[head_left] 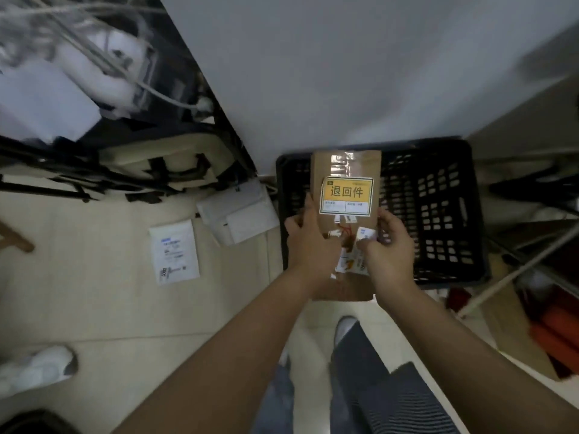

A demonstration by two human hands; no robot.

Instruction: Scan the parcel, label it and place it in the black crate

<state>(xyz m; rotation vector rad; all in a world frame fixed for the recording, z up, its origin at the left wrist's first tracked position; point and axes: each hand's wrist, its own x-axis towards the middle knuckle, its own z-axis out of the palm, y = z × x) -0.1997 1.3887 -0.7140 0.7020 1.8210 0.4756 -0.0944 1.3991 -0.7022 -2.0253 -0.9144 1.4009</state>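
Parcel [344, 233] first: it is a flat brown cardboard mailer, held level above the near left part of the black crate [432, 214], its far end over the crate's interior and its near end reaching back over the rim toward the person. A yellow and white label [346, 195] already sits on its upper face, below a strip of clear tape, and smaller printed stickers lie closer to the hands.

Left hand [310, 245] wraps the parcel's left edge, fingers closed on it with the thumb on top. Right hand [388, 249] closes its grip on the right edge in the same way, so both hands carry the load between them.

Judging by its thin, rigid look and the easy hold, the mailer is probably light and stiff, unlikely to sag, though smooth board and tape could slip under a loose pinch. Holding it by the two long edges seems right, clear of the label. With the label on, what remains appears to be lowering it into the crate.

Two white padded envelopes [175, 258] lie on the tiled floor [94, 292] to the left.
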